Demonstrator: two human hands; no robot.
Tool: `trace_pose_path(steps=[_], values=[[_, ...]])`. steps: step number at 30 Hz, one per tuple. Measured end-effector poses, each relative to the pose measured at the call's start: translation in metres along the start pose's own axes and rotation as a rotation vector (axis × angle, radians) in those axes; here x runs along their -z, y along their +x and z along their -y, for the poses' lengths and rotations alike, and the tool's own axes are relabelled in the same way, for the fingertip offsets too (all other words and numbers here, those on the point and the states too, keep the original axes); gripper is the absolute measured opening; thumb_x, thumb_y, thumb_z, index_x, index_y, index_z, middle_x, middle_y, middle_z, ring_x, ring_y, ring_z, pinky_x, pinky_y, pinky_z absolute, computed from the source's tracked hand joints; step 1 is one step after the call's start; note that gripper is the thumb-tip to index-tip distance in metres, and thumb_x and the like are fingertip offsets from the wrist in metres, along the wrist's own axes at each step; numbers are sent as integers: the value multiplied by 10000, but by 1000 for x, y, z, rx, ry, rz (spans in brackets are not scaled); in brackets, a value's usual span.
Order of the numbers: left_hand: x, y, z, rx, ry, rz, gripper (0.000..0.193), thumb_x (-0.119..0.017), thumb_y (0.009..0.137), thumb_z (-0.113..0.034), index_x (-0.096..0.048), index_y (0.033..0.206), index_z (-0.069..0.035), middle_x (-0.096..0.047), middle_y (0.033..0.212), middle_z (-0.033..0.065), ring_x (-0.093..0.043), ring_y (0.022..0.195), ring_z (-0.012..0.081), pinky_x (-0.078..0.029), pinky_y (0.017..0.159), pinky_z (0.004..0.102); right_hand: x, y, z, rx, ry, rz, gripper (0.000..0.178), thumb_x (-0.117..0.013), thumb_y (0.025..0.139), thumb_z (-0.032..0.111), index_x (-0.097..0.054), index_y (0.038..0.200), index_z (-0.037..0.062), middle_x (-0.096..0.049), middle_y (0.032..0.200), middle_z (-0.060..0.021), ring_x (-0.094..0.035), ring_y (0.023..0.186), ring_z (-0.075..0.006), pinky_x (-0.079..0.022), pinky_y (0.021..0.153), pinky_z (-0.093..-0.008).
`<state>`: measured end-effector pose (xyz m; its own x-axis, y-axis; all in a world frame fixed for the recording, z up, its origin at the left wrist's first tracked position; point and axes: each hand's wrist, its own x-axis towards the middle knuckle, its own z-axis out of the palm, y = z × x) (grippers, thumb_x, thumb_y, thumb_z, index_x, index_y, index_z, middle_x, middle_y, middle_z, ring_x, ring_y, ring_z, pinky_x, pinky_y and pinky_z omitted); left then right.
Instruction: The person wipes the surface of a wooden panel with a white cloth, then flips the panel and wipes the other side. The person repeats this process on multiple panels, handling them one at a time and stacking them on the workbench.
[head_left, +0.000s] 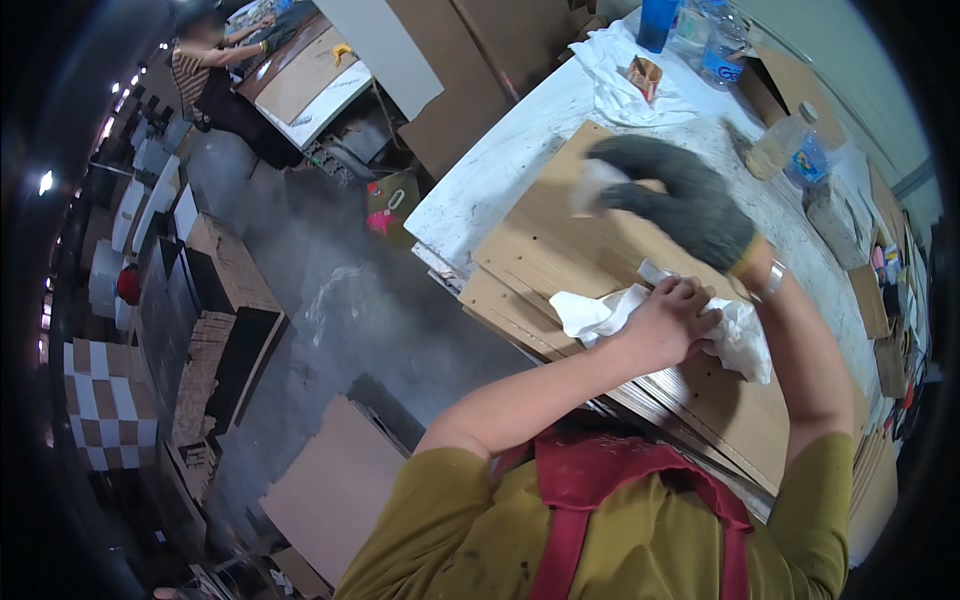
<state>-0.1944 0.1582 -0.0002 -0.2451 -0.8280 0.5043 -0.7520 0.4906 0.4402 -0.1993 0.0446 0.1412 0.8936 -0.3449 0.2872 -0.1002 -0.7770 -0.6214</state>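
My bare left hand [668,325] is closed on a crumpled white cloth [738,342], whose ends stick out on both sides of the fingers. It rests on the near part of a stack of wood-coloured panels [540,255] with small drilled holes. Farther up, over the top panel, my right hand [680,195] wears a dark grey glove and is slightly blurred. Its thumb and fingers curl round a small whitish wad [597,188], too smeared to name. A short pale strip [655,272] shows just beyond my left hand.
The panels lie on a worn white table [480,190]. Toward its far right stand plastic bottles [725,55], a blue cup [657,25], a white rag [620,75] and an open carton [790,85]. Cardboard [335,490] lies on the floor at left. Another person [215,75] works at a far table.
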Motion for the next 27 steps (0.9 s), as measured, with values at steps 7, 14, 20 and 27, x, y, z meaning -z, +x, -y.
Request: trace_pose_path(steps=[7, 14, 20, 27], values=[[-3, 5, 4, 124, -354, -139, 287, -723, 782, -268, -696, 1016, -104, -629, 1122, 106, -528, 1154, 274, -350, 1029, 445, -129, 103, 8, 367, -2, 389, 352, -687, 855, 247, -649, 1172, 99, -652, 1108, -128, -617, 1003, -326, -481, 902, -415], [-5, 3, 9, 97, -298, -44, 293, -741, 763, -275, -687, 976, -81, -631, 1119, 104, -522, 1162, 269, -341, 1031, 432, -135, 124, -2, 359, -167, 573, 322, -656, 812, 262, -694, 1098, 119, -669, 1114, -114, -620, 1035, -312, -474, 921, -395], [-6, 2, 9, 81, -344, -165, 349, -740, 763, -271, -663, 1044, -79, -620, 1133, 90, -492, 1198, 297, -330, 1040, 445, -156, 117, -10, 433, -49, 533, 315, -647, 837, 253, -686, 1117, 114, -673, 1101, -134, -631, 999, -336, -486, 898, -397], [-2, 7, 7, 145, -418, -45, 446, -735, 755, -230, -615, 1146, -54, -585, 1199, 121, -490, 1199, 306, -338, 1032, 447, -151, 122, -18, 495, 38, 453, 330, -654, 856, 214, -650, 1156, 75, -659, 1098, -134, -619, 1022, -329, -484, 908, -416]])
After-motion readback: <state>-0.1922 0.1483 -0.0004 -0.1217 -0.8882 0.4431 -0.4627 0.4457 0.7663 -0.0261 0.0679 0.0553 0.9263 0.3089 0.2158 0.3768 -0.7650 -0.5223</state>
